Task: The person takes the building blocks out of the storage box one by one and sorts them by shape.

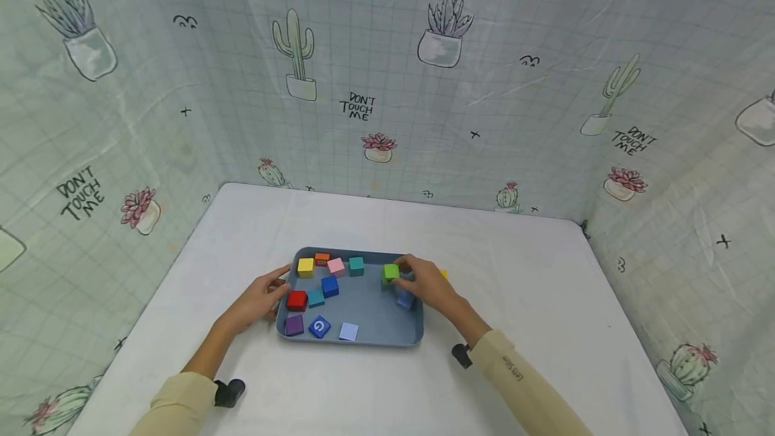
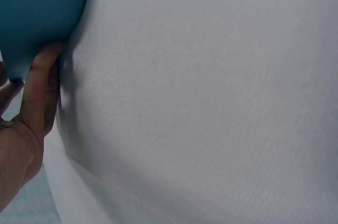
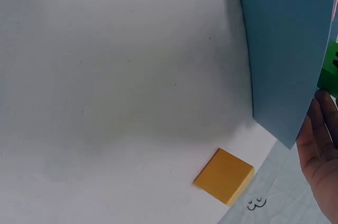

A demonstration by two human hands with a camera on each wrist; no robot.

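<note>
Green cube [image 1: 390, 271] sits over the right end of the tray, pinched by the right hand [image 1: 431, 284] between thumb and fingertips; whether it bears on the tray floor, on another block, or hangs just above cannot be told. Gripping it by the sides leaves its top face uncovered, which probably keeps it easy to see and turn. Beside it, partly under the hand, lies a periwinkle block [image 1: 406, 299] inside the blue-grey tray [image 1: 371, 308], whose raised rim likely serves to keep the small pieces together. The left hand [image 1: 257, 298] rests at the opposite end, its fingers loosely parted and touching the outer wall, seemingly to steady the tray; how far they hook round the rim is unclear. Toward that side the blocks gather: a red block [image 1: 297, 300] next to a turquoise block [image 1: 315, 298], a purple block [image 1: 294, 325] in the near corner, a blue block marked G [image 1: 319, 326] turned cornerwise, and a pale blue block [image 1: 348, 332] by the near edge. Just outside the tray, beyond the right hand, a yellow block [image 3: 224, 176] lies on the white table [image 1: 521, 328], backed by a cactus-print cloth [image 1: 387, 73].
</note>
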